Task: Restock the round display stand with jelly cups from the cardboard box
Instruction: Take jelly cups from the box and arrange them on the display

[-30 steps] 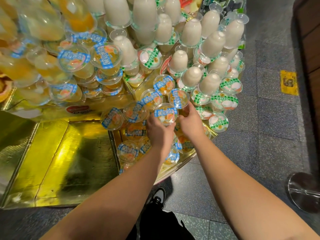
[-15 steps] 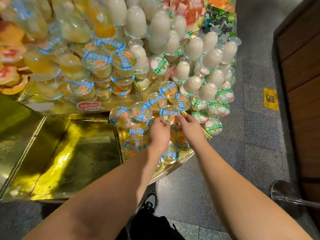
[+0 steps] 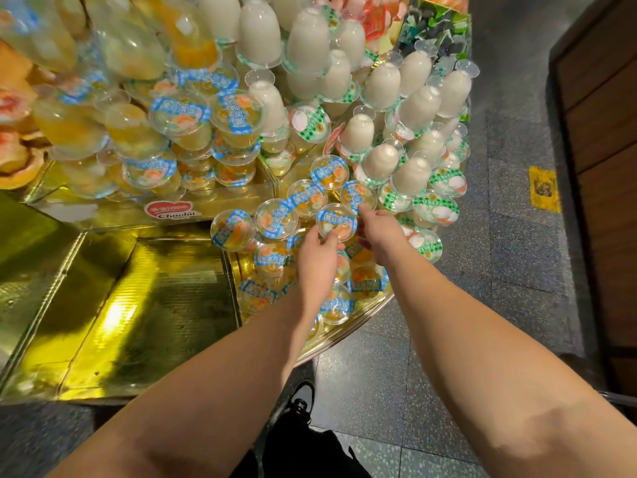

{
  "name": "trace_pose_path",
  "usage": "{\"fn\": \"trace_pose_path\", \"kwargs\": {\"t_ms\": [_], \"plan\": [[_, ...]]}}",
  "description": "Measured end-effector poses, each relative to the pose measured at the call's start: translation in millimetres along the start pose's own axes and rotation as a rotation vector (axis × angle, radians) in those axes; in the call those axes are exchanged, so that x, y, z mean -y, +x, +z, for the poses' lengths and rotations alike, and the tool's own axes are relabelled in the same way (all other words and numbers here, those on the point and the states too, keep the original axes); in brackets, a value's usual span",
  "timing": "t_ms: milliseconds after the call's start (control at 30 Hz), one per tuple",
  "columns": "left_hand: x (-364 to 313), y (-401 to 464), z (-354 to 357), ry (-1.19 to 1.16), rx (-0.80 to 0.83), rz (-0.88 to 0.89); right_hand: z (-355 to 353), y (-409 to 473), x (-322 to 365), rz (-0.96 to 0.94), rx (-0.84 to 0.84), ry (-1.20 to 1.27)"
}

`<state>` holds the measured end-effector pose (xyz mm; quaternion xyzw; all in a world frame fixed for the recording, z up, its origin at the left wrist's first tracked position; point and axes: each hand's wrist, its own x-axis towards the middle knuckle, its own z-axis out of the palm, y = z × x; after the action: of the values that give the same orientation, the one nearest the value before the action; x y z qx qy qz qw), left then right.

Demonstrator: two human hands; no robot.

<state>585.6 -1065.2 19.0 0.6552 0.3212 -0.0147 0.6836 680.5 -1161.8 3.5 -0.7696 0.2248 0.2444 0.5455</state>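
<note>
Gold foil lines the tiers of the round display stand [image 3: 144, 305], and both hands meet over its lower tier, where blue-lidded jelly cups are packed close. The left hand [image 3: 319, 260] comes in palm down, its fingers curled at the near rim of one blue-lidded jelly cup [image 3: 337, 221], which sits on top of the cups below it. The right hand [image 3: 381, 236] is on the far right side of that same cup, fingers bent round its edge, with one fingertip reaching up to touch the neighbouring cup [image 3: 358, 198] just beyond. Together the two hands hold the cup between them; whether it is resting on the pile or lifted clear of it cannot be told.

Left of the left hand lies a row of three more blue-lidded cups [image 3: 275, 219], lids up and touching one another. Beneath both wrists, more of the same cups [image 3: 367, 281] fill the tier to its front edge. Beyond and to the right of the right hand stand milky white cups [image 3: 412, 175] turned upside down, and flat among them lie green-checked lids [image 3: 436, 208]. Far left of the left hand a gold compartment holds nothing but reflections. Below the forearms, a black shoe [image 3: 300, 401] stands on the speckled grey floor [image 3: 448, 339].
</note>
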Motion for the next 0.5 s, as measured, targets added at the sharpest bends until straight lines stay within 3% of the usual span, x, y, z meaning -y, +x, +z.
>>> {"fn": "trace_pose_path", "kwargs": {"t_ms": [500], "plan": [[18.7, 14.0, 4.1, -0.021, -0.204, -0.052, -1.0, -0.2, -5.6, 0.024, 0.166, 0.029]]}}
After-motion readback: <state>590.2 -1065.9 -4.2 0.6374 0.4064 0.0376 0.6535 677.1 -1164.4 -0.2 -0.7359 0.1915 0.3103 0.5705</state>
